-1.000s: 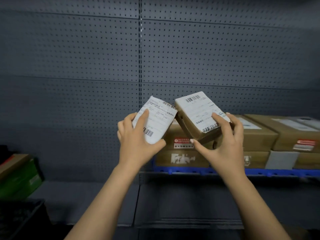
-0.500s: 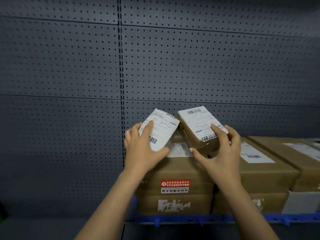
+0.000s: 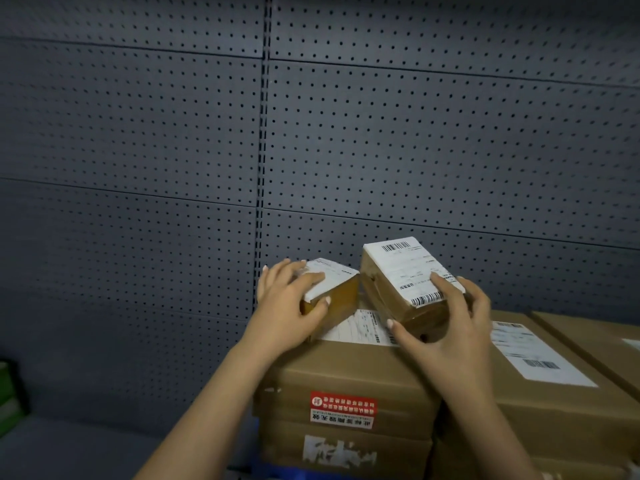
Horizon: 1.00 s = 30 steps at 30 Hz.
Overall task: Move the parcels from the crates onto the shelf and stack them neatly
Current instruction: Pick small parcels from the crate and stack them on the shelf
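Observation:
My left hand (image 3: pixel 287 306) grips a small brown parcel (image 3: pixel 337 289) with a white label on top, its base resting on the top box of a stack of cardboard boxes (image 3: pixel 346 375). My right hand (image 3: pixel 446 327) holds a second small parcel (image 3: pixel 401 282), tilted with its white barcode label facing me, just right of the first and touching or almost touching it. Its lower edge sits low over the same top box, near that box's white label (image 3: pixel 363 329).
More flat cardboard boxes (image 3: pixel 540 386) with shipping labels lie to the right at the same height. A dark grey pegboard wall (image 3: pixel 173 150) stands close behind. The grey shelf surface (image 3: pixel 69 452) extends left, with a green object (image 3: pixel 8 396) at the far left edge.
Both hands moved forward and down with their parcels; the left parcel turned from upright to flat on the top box. My view moved closer to the stack.

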### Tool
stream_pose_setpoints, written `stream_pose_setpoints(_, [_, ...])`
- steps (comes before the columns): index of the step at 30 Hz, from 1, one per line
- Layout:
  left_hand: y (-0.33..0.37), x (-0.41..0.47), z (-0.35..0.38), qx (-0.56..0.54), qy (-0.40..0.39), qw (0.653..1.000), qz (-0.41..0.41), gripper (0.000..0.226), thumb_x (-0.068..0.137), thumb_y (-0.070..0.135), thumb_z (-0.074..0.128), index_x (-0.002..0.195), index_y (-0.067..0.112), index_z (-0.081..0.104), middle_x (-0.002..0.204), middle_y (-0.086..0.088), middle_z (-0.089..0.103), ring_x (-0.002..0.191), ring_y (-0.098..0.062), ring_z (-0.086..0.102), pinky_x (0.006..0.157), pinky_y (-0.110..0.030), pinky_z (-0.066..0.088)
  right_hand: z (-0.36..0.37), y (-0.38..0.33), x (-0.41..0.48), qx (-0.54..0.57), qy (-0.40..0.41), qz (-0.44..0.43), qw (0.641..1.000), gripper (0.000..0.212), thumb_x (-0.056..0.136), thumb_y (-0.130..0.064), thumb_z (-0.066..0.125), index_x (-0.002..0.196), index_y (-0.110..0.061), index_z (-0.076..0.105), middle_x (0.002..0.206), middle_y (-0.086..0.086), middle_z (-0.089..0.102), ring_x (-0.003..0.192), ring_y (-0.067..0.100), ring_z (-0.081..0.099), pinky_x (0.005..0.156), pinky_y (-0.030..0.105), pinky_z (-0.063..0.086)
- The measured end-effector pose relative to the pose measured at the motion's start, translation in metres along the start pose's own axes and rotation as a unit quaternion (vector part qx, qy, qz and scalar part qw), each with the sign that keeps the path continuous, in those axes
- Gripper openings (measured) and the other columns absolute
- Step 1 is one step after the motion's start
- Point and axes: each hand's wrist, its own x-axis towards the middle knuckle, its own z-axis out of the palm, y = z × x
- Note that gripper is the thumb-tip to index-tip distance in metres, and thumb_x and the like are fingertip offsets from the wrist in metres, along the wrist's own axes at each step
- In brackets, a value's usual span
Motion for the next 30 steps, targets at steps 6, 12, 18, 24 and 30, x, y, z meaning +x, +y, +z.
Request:
stream_pose_setpoints(6, [-0.01, 0.001, -0.001, 0.021, -0.001, 0.998, 0.052, 0.036, 0.098, 0.027, 0.05, 0.134, 0.023, 0.055, 0.133, 0.007, 0.052, 0.128, -0.013, 0.034, 0.108, -0.028, 0.023, 0.004, 0.001, -0.005, 0.011, -0.003, 0.0, 1.0, 0.084, 0.059, -0.042, 0.088, 0.133, -0.034, 0.047, 0.144, -0.009, 0.025, 0.129, 0.019, 0.033, 0.098, 0.035, 0.036])
stream_pose_setpoints(12, [-0.026, 0.013, 0.005, 0.001, -0.019, 0.998, 0.058, 0.036, 0.099, 0.016, 0.047, 0.135, 0.02, 0.054, 0.136, 0.003, 0.05, 0.13, -0.014, 0.034, 0.11, -0.029, 0.026, 0.003, -0.002, -0.013, 0.019, 0.021, -0.01, 1.0, 0.084, 0.058, -0.038, 0.089, 0.132, -0.028, 0.051, 0.143, -0.004, 0.028, 0.119, 0.001, 0.025, 0.096, 0.036, 0.037])
stream_pose_setpoints(18, [-0.048, 0.031, 0.01, -0.023, -0.031, 0.996, 0.077, 0.038, 0.099, 0.018, 0.049, 0.136, 0.02, 0.051, 0.134, 0.003, 0.048, 0.127, -0.014, 0.032, 0.107, -0.025, 0.026, 0.011, -0.017, -0.023, -0.011, 0.035, 0.01, 0.999, 0.084, 0.057, -0.038, 0.089, 0.131, -0.034, 0.048, 0.142, -0.009, 0.026, 0.129, 0.012, 0.028, 0.101, 0.037, 0.034])
stream_pose_setpoints(24, [-0.075, 0.05, 0.019, -0.021, -0.046, 0.993, 0.105, 0.05, 0.093, 0.029, 0.06, 0.14, 0.024, 0.045, 0.139, 0.006, 0.042, 0.132, -0.012, 0.026, 0.107, -0.03, 0.03, 0.035, -0.04, -0.03, -0.041, 0.071, 0.035, 0.996, 0.084, 0.057, -0.04, 0.087, 0.132, -0.029, 0.05, 0.142, -0.005, 0.027, 0.132, 0.024, 0.032, 0.101, 0.052, 0.043])
stream_pose_setpoints(30, [-0.092, 0.066, 0.03, -0.064, -0.035, 0.99, 0.122, 0.049, 0.091, 0.023, 0.063, 0.138, 0.021, 0.048, 0.136, 0.003, 0.045, 0.13, -0.013, 0.028, 0.105, -0.026, 0.028, 0.056, -0.057, -0.036, -0.07, 0.085, 0.082, 0.991, 0.084, 0.055, -0.052, 0.08, 0.131, -0.037, 0.048, 0.142, -0.013, 0.024, 0.135, 0.023, 0.029, 0.099, 0.058, 0.04])
